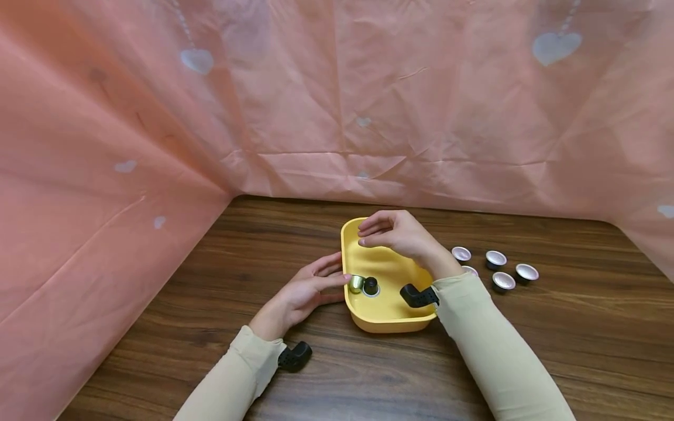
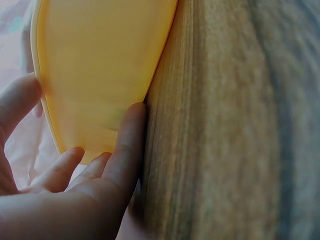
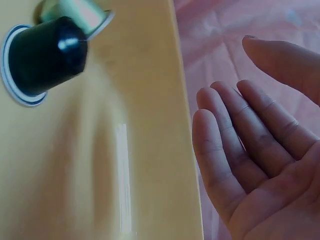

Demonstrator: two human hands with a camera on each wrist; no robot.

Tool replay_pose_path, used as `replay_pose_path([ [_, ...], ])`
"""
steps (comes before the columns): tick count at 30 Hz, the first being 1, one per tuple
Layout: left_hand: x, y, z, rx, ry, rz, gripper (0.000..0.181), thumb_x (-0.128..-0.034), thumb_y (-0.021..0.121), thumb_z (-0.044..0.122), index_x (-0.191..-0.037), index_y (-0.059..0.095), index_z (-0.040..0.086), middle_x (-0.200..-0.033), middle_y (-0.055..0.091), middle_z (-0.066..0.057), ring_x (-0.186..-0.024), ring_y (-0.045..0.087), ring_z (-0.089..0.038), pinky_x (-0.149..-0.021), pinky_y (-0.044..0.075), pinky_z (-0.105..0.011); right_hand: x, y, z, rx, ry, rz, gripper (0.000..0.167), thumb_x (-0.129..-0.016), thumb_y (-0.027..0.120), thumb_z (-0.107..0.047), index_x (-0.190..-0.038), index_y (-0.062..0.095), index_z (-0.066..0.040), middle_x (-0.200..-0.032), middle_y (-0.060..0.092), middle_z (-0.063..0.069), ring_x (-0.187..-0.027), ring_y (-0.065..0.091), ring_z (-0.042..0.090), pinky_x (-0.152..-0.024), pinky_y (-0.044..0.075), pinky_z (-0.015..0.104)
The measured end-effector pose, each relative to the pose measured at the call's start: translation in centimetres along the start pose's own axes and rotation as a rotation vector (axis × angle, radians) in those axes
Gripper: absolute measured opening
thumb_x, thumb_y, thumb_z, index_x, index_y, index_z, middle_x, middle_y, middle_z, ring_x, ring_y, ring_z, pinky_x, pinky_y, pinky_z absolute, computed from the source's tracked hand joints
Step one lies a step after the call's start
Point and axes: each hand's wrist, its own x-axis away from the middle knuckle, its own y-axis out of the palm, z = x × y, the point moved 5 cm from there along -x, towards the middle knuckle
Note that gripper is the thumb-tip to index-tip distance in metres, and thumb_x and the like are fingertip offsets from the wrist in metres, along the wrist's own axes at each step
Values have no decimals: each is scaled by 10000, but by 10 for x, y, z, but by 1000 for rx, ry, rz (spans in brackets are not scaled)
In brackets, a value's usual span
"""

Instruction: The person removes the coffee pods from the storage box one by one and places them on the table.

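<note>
A yellow plastic bin stands on the wooden table. Against its left outer wall rest the fairly straight fingers of my left hand, with the thumb tip at the rim; the left wrist view shows those fingertips touching the wall. Inside the bin, near that side, lie a gold-green coffee capsule and a black coffee capsule, the black one standing on its wide rim. Over the bin's far part hovers my right hand; in the right wrist view its palm is bare and its fingers are relaxed.
Right of the bin, several dark capsules with pale lids, among them one capsule, stand lid up on the table. My right forearm partly covers one. Pink cloth with heart prints hangs behind and at the left.
</note>
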Motion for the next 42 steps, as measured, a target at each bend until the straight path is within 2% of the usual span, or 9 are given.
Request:
replay_pose_path([
  [5,0,1,1,8,-2,7,710,-1026,689,88,-1666,382,123,-1681,455,-151,-1375,580,-222,-1165,530,-525,-7,9,0,140,1,-44,380,-898,876,-207,-1218,765,-35,-1140,819,90,-1060,763,175,-945,581,283],
  [8,0,2,1,12,7,-6,705,-1031,684,89,-1667,382,134,-1693,441,-139,-1390,573,-227,-1178,521,-525,-11,13,3,254,-9,-74,298,-876,889,-230,-1106,792,-67,-1050,827,61,-970,758,139,-869,574,251],
  [12,-1,3,0,11,11,-13,705,-1032,685,93,-1668,385,144,-1693,441,-136,-1404,568,-238,-1190,513,-525,-11,18,5,420,-29,-168,221,-826,907,-274,-951,808,-122,-891,810,-16,-827,704,82,-755,543,227],
  [16,-5,5,-1,13,2,-2,712,-1025,695,91,-1665,385,131,-1678,459,-153,-1390,578,-236,-1182,518,-530,-7,20,6,509,-29,-250,238,-779,914,-319,-917,815,-152,-855,799,-58,-800,672,70,-713,514,222],
  [22,-10,6,-1,31,1,12,711,-1019,691,61,-1660,388,115,-1671,468,-163,-1357,597,-226,-1180,518,-551,-4,24,7,514,-8,-312,300,-764,932,-314,-962,825,-116,-887,819,-48,-805,695,52,-715,531,216],
  [26,-11,7,-1,33,6,6,722,-1021,679,46,-1668,363,96,-1680,452,-174,-1353,598,-228,-1180,515,-559,-4,26,7,508,-4,-340,276,-780,924,-288,-966,826,-108,-890,821,-43,-805,695,45,-712,530,209],
  [32,-12,8,-1,30,7,-4,728,-1022,677,45,-1673,354,91,-1682,448,-180,-1367,588,-231,-1186,512,-554,-5,28,8,548,-6,-334,184,-836,893,-281,-931,823,-140,-866,800,-62,-775,636,58,-688,498,213],
  [42,-10,9,-1,24,5,-12,703,-1033,679,66,-1666,378,112,-1661,477,-170,-1380,583,-232,-1189,511,-539,-7,29,12,583,32,-332,146,-870,833,-299,-915,802,-164,-822,730,-67,-733,586,91,-641,481,221],
])
